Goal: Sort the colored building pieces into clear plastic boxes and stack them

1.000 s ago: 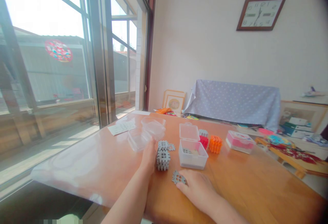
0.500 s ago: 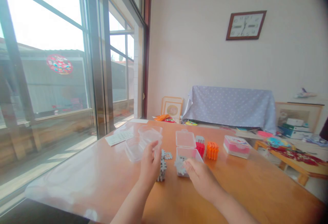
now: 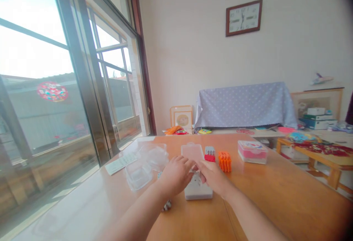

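Note:
Both my hands meet above a small clear plastic box (image 3: 198, 192) with its lid (image 3: 192, 151) hinged open, on the wooden table (image 3: 264, 197). My left hand (image 3: 176, 175) is curled, its fingers closed over something hidden. My right hand (image 3: 211, 177) pinches toward it with closed fingertips; what it holds is hidden between the hands. A grey interlocking block cube (image 3: 167, 205) peeks out under my left wrist.
Empty clear boxes (image 3: 143, 162) and a paper slip (image 3: 119, 164) lie at the left. A red-and-grey block (image 3: 210, 154), an orange block cube (image 3: 225, 161) and a pink closed box (image 3: 252, 151) stand behind. A window runs along the left; a low side table (image 3: 317, 153) stands at the right.
My right hand picked a grey piece off the table and rose toward the box. Both hands have come together above it. The view has tilted up and shifted.

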Tool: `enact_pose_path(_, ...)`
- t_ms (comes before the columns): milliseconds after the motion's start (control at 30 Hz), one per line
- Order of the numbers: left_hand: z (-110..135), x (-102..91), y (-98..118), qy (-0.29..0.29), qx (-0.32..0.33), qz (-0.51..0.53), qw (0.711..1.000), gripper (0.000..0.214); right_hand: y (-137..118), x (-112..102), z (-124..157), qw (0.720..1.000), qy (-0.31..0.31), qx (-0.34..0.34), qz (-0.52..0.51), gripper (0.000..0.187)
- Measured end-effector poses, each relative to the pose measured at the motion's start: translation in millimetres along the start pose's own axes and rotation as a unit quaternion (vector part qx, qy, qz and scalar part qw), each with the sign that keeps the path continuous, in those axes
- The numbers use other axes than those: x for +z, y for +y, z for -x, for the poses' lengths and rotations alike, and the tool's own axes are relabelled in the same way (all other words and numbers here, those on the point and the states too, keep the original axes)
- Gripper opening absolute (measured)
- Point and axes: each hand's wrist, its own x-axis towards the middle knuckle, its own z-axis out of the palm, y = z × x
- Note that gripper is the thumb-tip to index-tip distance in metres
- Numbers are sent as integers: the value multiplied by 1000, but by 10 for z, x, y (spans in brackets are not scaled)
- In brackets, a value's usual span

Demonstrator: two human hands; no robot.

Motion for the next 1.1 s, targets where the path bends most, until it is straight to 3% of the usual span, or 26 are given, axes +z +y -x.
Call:
enact_pose_path(133,-124,117,-192,-7,-9,55,998,15,57,-19,-41,1000,3,18,-6,49)
enact_pose_path(267,-218,225,-413,-10,-58,182,981,10,82,-42,-34,1000,26,-9,11,46)
enact_pose_path(400,-371,252,-595,-54,-127,282,950,12,207,-151,-17,984,162,-37,61,46)
enact_pose_path(500,-483,220,-679,-64,-143,311,937,14,331,-254,-9,965,239,-17,107,44)
enact_pose_path(567,-528,194,-710,-72,-155,337,926,15,393,-290,-11,964,223,3,148,44)
enact_pose_path(667,-552,191,-738,-95,-192,368,905,17,445,-274,-22,967,153,39,201,41)
enact_pose_path(833,-539,323,-815,-111,-205,300,925,12,494,-183,-28,965,110,70,229,26)
enact_pose_path(1000,-511,451,-849,-97,-121,119,981,16,517,-162,-6,966,98,60,233,26)
enact_pose_path(1100,-501,455,-805,-59,-70,23,996,26,522,-160,1,967,96,58,227,25)
